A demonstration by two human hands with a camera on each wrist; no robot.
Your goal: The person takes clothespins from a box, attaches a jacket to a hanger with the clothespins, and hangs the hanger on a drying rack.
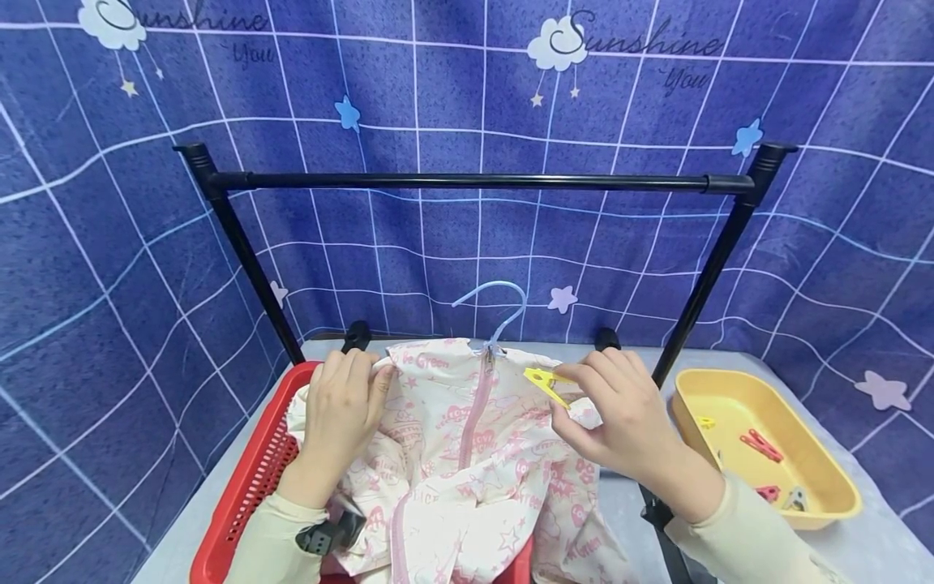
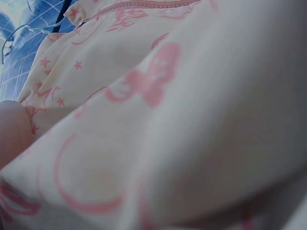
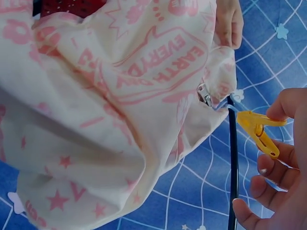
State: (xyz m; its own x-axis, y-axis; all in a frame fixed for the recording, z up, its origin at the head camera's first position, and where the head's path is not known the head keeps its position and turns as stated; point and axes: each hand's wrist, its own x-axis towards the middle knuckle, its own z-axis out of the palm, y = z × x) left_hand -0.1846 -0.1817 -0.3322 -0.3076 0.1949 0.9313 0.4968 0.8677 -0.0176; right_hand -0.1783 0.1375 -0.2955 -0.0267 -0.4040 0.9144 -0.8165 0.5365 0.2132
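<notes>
A white jacket [image 1: 503, 454] with pink print and a pink zipper [image 1: 477, 414] hangs on a light blue hanger [image 1: 521, 304], whose hook rises above the collar. My left hand [image 1: 343, 405] grips the jacket at its left shoulder. Between thumb and finger, my right hand [image 1: 620, 405] pinches a yellow clothespin [image 3: 259, 130] by its handles, near the other shoulder. In the right wrist view the clothespin's tip is close to the collar; whether it touches cannot be told. Cloth [image 2: 144, 120] fills most of the left wrist view and hides the left fingers.
A red basket [image 1: 241, 495] stands under the jacket at the left. On the right, a yellow tray [image 1: 817, 422] holds several clothespins, among them a red one [image 1: 761, 444]. A black rack [image 1: 474, 182] spans the back, its posts rising on both sides.
</notes>
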